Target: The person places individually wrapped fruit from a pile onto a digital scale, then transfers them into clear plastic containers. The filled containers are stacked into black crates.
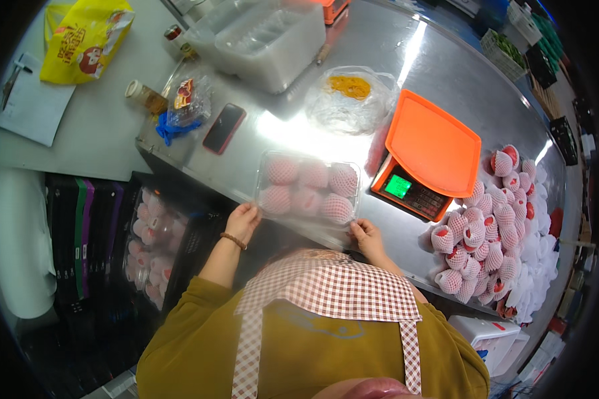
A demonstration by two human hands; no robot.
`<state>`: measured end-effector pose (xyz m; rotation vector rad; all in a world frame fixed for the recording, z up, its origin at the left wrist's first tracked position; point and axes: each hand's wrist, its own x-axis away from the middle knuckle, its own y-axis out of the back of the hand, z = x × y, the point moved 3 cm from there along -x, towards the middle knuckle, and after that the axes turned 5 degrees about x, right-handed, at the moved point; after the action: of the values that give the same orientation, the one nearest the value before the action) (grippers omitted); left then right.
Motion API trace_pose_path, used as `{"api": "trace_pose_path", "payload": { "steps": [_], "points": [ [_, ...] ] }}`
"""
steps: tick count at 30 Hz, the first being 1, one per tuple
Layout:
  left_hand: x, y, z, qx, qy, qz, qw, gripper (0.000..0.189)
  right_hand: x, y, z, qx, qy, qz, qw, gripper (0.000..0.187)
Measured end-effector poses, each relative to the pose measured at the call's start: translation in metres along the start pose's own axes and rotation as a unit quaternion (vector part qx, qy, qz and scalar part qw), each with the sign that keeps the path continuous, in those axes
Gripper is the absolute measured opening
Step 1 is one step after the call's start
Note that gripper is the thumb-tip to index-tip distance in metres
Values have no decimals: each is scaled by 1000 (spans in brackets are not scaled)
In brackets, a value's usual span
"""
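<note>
A clear plastic clamshell box (307,188) lies at the front edge of the steel table, with several round fruits in pink foam nets inside. My left hand (244,219) pinches its near left corner between thumb and fingers. At the near right corner, my right hand (367,238) grips the rim the same way. The lid appears to lie over the fruits; whether it is latched cannot be told. Right of the box stands an orange scale (433,144) with a lit green display. Farther right, many net-wrapped red fruits (484,239) lie in a heap.
Stacked clear plastic boxes (272,45) stand at the back. Nearer are a bag of yellow rubber bands (349,88), a phone (224,128) and a jar (147,97). A black crate (179,259) at lower left holds packed boxes. White foam nets (534,259) lie beyond the fruit heap.
</note>
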<state>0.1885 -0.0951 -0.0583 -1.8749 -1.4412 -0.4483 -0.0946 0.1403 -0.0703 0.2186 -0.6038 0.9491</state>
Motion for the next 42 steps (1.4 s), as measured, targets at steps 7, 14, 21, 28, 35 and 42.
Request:
{"api": "trace_pose_path", "payload": {
  "steps": [7,14,21,28,35,42],
  "points": [
    [12,-8,19,-167,-11,17,986,15,1,3,-4,-32,-16,2,999,25],
    [33,-26,26,-221,-85,52,970,17,9,15,-8,-43,-11,-58,997,30],
    [10,-38,7,-274,45,41,960,14,4,24,-1,-19,-30,-46,998,23],
    [-69,-141,-112,-771,-274,50,572,22,-3,32,-11,-70,-38,-34,996,25],
    [-211,-342,-70,-589,-380,156,696,26,20,64,-9,-128,18,-153,980,26],
    [-292,-391,-43,-643,-337,43,687,24,31,78,-18,-203,-4,-228,952,16]
  ]
}}
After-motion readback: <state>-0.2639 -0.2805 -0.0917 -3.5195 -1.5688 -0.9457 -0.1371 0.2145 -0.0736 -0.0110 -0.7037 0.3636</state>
